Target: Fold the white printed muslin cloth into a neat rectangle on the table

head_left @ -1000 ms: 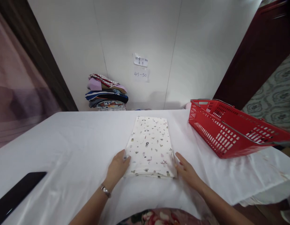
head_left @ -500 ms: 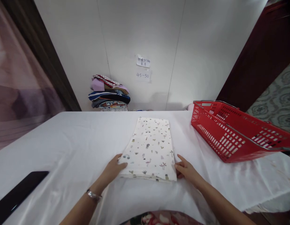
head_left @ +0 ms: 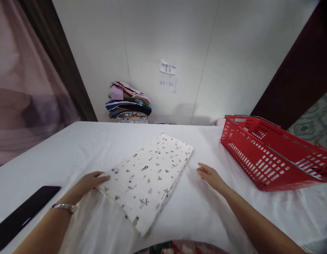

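A folded white cloth with small printed figures (head_left: 149, 176) lies slantwise on the white-covered table (head_left: 81, 148), its near corner close to the front edge. My left hand (head_left: 85, 184) rests flat at the cloth's left corner, fingertips touching or just under the edge, fingers stretched out. My right hand (head_left: 209, 175) lies on the table a little to the right of the cloth, not touching it, with fingers loosely extended and nothing in them.
A red plastic basket (head_left: 261, 155) stands at the right of the table. A dark flat phone-like object (head_left: 23, 215) lies at the front left. A stack of folded clothes (head_left: 128, 104) sits against the wall behind the table, below paper notes (head_left: 167, 76).
The cloth has turned from lying straight to lying slantwise, its near end swung to the left with my left hand. My right hand has come off the cloth's edge.
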Action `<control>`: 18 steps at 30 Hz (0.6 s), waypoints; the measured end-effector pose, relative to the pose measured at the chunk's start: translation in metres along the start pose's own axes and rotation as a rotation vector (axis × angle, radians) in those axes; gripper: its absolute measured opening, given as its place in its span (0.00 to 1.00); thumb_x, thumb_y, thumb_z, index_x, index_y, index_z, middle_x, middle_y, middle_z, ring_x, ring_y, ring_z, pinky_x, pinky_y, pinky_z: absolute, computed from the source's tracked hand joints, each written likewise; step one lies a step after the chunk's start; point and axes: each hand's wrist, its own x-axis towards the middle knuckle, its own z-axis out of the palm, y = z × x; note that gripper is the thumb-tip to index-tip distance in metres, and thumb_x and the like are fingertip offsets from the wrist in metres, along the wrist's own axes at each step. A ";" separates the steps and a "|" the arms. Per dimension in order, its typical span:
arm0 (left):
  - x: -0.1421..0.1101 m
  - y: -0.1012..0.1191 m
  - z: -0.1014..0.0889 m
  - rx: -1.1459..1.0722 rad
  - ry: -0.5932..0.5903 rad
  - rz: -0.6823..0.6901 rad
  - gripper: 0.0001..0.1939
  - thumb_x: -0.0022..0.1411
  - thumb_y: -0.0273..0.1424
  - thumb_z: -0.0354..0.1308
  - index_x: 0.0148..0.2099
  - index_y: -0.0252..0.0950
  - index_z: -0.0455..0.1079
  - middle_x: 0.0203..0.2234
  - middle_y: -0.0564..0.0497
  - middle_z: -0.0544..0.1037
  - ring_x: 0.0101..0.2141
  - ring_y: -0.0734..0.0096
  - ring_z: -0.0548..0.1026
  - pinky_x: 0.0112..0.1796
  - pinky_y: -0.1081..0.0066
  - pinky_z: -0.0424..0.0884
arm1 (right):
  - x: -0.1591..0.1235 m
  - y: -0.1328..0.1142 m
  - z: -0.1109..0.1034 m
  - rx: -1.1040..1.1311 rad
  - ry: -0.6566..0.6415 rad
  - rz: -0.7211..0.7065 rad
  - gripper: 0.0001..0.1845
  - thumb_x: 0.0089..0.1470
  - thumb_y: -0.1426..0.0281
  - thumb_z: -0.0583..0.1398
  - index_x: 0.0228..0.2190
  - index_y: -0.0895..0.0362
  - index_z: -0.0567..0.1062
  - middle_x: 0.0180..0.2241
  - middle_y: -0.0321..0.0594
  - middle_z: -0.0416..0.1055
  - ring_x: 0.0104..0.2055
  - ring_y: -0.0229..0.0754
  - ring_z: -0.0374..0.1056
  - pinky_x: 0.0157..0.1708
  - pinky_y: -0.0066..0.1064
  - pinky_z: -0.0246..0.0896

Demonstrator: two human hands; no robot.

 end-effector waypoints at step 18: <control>0.009 -0.019 0.013 -0.013 0.020 0.004 0.30 0.42 0.42 0.58 0.48 0.33 0.71 0.42 0.45 0.77 0.43 0.52 0.74 0.43 0.65 0.69 | 0.241 -0.059 0.072 -0.669 -0.203 -0.036 0.38 0.48 0.64 0.60 0.59 0.59 0.56 0.59 0.48 0.56 0.59 0.52 0.54 0.55 0.37 0.51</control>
